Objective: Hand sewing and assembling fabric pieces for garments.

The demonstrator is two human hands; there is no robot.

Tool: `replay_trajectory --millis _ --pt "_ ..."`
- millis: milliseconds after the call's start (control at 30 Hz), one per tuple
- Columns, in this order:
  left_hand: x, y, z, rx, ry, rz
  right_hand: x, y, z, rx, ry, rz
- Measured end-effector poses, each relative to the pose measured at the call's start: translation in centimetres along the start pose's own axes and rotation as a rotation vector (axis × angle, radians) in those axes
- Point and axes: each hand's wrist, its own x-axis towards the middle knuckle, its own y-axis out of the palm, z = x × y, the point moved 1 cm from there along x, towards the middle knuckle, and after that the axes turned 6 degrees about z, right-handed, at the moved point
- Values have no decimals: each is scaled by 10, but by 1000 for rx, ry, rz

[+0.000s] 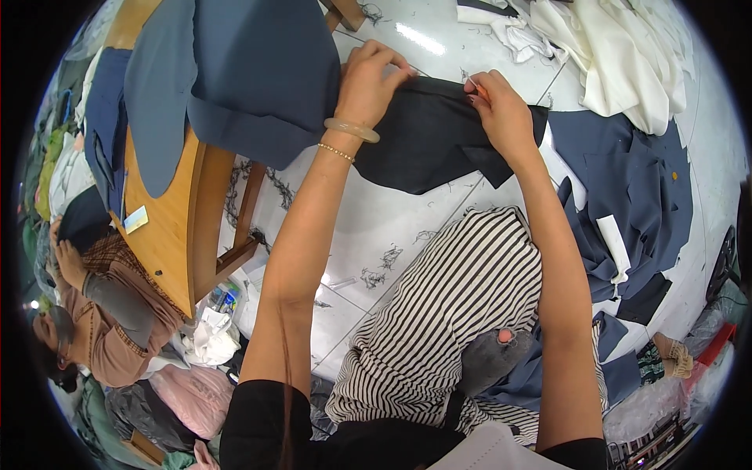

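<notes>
Hands' fingers [376,66] pinching black cloth [427,145], white tiled floor [392,227] strewn with threads, wooden table [168,227] alongside.

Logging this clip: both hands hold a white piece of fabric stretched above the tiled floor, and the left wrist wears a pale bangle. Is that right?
Not quite. The head view shows the fabric piece is black, not white. The rest stands: the left hand and right hand both grip it above the tiled floor, and a pale bangle sits on the left wrist.
</notes>
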Motion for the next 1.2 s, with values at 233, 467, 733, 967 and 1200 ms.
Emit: replay_trajectory --millis 233,467,733,967,1200 --pt "-3 0 15 48 -44 -14 2 0 4 2 16 11" --pt "-3 -4 6 -51 57 -1 1 0 2 -6 23 6" --pt "2 6 -1 2 130 232 11 -9 4 -80 -49 69" --pt "8 4 0 -76 74 242 25 -18 3 -213 -87 88" --pt "14 6 -3 -28 37 254 34 -21 2 -261 -77 97"
